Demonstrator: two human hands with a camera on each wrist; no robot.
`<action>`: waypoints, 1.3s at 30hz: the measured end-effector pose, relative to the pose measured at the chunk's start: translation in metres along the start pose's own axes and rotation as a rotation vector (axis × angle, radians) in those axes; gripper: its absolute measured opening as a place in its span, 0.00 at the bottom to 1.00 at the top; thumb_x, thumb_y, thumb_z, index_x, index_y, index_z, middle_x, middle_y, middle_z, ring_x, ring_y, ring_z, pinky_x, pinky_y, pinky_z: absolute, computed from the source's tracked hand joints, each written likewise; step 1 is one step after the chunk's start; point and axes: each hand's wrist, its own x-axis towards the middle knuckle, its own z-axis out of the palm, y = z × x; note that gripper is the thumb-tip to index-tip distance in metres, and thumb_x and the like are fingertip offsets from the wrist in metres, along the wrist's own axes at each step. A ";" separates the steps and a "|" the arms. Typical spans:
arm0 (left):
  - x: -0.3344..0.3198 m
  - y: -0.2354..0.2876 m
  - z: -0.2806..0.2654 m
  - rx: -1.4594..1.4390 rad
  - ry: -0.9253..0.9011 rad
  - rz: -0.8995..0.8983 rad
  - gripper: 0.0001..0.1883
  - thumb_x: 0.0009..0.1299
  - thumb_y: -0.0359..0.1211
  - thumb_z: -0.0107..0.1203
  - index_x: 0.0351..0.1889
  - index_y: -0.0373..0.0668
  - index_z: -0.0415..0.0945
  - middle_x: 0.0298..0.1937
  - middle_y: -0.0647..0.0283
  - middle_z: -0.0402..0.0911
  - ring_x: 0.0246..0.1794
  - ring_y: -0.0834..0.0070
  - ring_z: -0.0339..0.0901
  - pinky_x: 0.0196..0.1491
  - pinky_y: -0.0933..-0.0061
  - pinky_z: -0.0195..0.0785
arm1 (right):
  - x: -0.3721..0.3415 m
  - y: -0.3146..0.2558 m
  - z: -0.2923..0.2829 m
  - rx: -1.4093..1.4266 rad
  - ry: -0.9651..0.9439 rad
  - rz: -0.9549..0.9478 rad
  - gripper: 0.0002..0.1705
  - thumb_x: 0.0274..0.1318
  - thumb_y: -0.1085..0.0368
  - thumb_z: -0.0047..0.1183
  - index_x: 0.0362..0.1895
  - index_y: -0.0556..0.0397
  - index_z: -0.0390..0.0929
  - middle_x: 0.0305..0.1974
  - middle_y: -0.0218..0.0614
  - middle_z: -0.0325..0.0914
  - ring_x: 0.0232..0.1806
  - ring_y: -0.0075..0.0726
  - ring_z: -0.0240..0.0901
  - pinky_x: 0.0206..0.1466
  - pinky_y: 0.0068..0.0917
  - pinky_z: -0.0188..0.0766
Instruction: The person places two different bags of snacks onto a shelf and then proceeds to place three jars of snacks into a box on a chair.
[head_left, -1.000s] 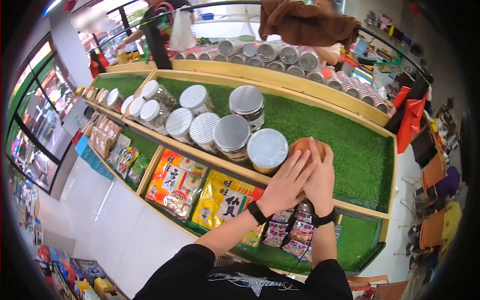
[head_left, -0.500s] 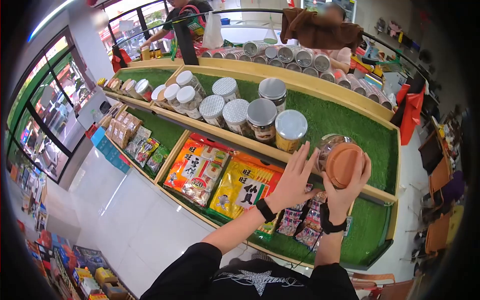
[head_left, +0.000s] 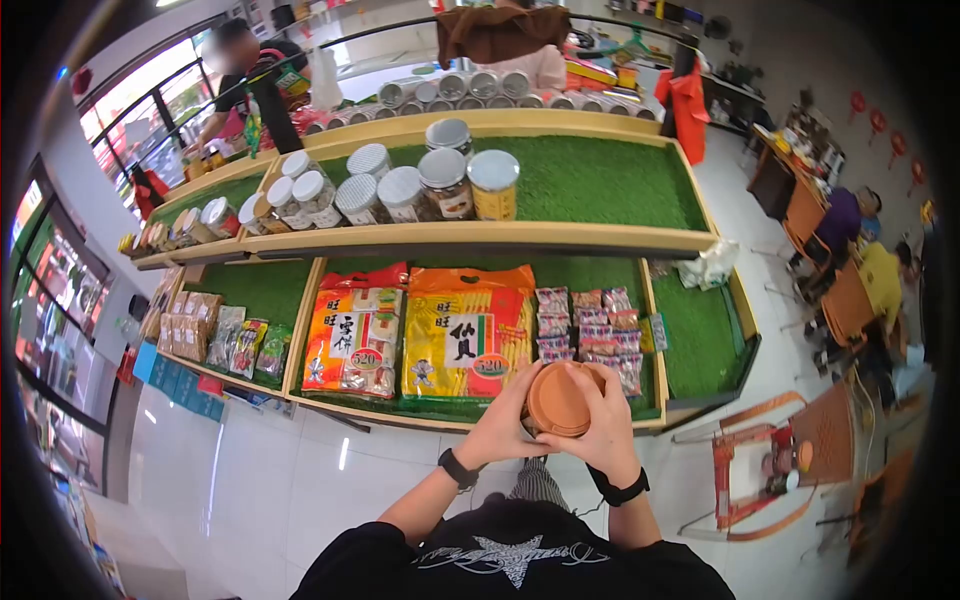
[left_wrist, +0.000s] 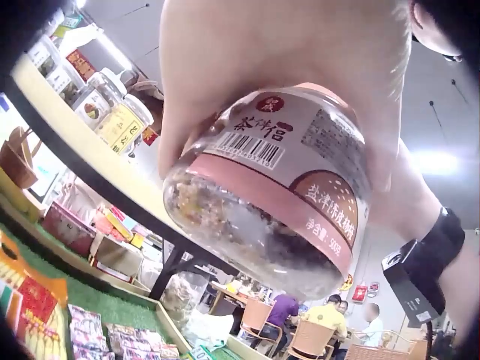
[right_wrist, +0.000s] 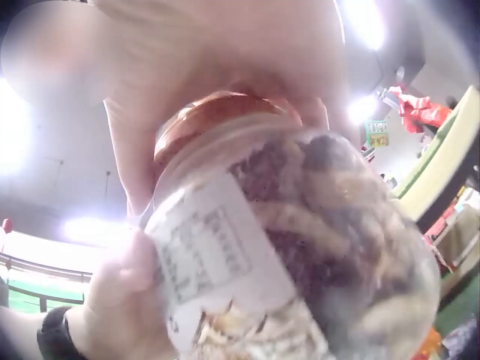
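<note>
A clear plastic jar with an orange-brown lid [head_left: 562, 400] is held between both hands, in front of the lower shelf. My left hand [head_left: 503, 425] grips its left side, and my right hand [head_left: 606, 428] grips the right side and lid edge. In the left wrist view the jar [left_wrist: 262, 195] is tilted and bears a pink and white label with a barcode; small, mixed light and dark pieces fill it. The right wrist view shows the jar's [right_wrist: 315, 225] dark and pale contents beside a white label, with fingers around the lid [right_wrist: 217, 116].
Several lidded jars [head_left: 402, 190] stand on the upper shelf of green turf [head_left: 600, 185]. Below lie large snack bags [head_left: 468, 335] and small packets [head_left: 605, 330]. A rattan chair [head_left: 790, 455] stands at right, with seated people [head_left: 865, 290] beyond. Another person [head_left: 240, 80] is behind the shelves.
The jar has left the upper shelf and come back towards the body, out past the lower shelf. The left hand, apart from it half a second ago, now grips it too.
</note>
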 end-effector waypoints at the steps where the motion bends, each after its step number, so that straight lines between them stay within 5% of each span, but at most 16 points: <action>1: -0.008 0.003 0.003 0.047 -0.055 0.008 0.57 0.41 0.41 0.70 0.66 0.35 0.45 0.64 0.46 0.54 0.66 0.54 0.53 0.65 0.61 0.48 | -0.012 -0.006 -0.003 0.005 -0.042 0.084 0.51 0.21 0.49 0.70 0.56 0.51 0.66 0.53 0.50 0.59 0.54 0.54 0.61 0.56 0.41 0.61; 11: -0.042 0.015 0.077 -0.044 -0.256 0.017 0.58 0.42 0.42 0.71 0.66 0.37 0.44 0.64 0.46 0.54 0.66 0.53 0.52 0.65 0.61 0.49 | -0.106 -0.007 -0.022 0.061 0.117 0.284 0.54 0.26 0.51 0.69 0.62 0.55 0.58 0.53 0.50 0.60 0.54 0.53 0.61 0.56 0.40 0.62; 25: -0.001 0.066 0.304 -0.195 -0.733 0.207 0.60 0.39 0.41 0.72 0.66 0.33 0.41 0.63 0.43 0.52 0.65 0.50 0.52 0.65 0.59 0.47 | -0.261 0.045 -0.160 -0.213 0.549 0.670 0.51 0.27 0.53 0.68 0.60 0.57 0.59 0.55 0.50 0.60 0.56 0.54 0.60 0.57 0.40 0.59; 39: 0.022 0.121 0.441 -0.172 -1.117 0.286 0.66 0.40 0.45 0.71 0.68 0.35 0.31 0.63 0.46 0.57 0.62 0.52 0.58 0.62 0.61 0.54 | -0.364 0.084 -0.231 -0.261 0.748 0.993 0.54 0.27 0.47 0.68 0.60 0.57 0.57 0.54 0.49 0.61 0.55 0.53 0.60 0.58 0.41 0.57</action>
